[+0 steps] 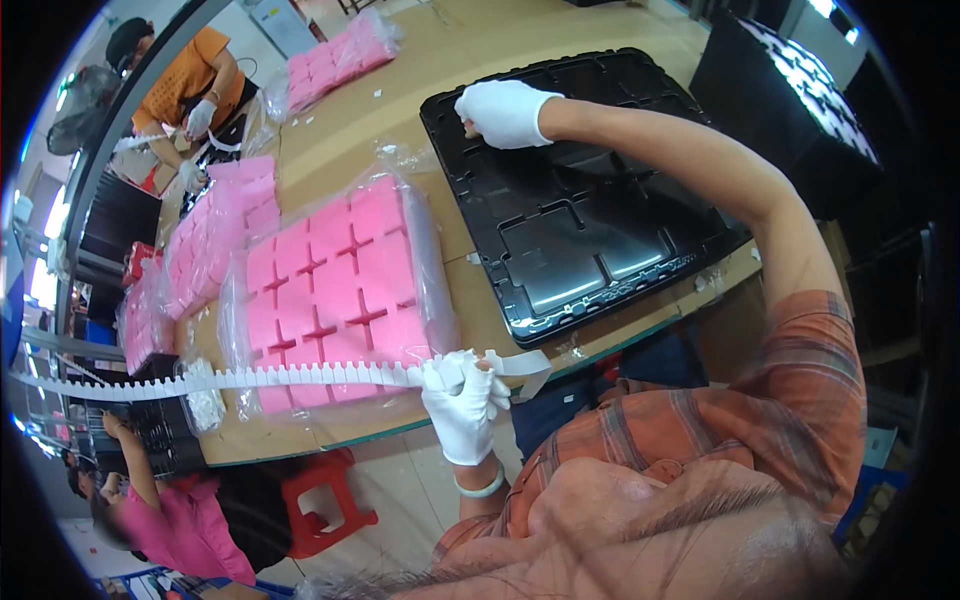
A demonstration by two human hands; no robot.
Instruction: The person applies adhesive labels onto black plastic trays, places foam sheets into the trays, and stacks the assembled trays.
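My left hand [460,405], in a white glove, is closed around a long white strip [300,375] with a row of notched tabs along its edge. The strip runs left across the front of a pink foam block, and its short folded end [530,368] sticks out to the right of the fist. My right hand [508,114], also gloved with a bare fingertip showing, is over the far left corner of a black plastic tray [640,225]. Its fingers are curled down together at the tray; anything between them is hidden. Moulded ridges and recesses cover the tray.
Pink foam [335,285] with cross-shaped slots lies in clear plastic left of the tray. More wrapped pink foam [340,60] lies farther back. A black stack [790,95] stands right. Two other people work at left, near a red stool [325,505].
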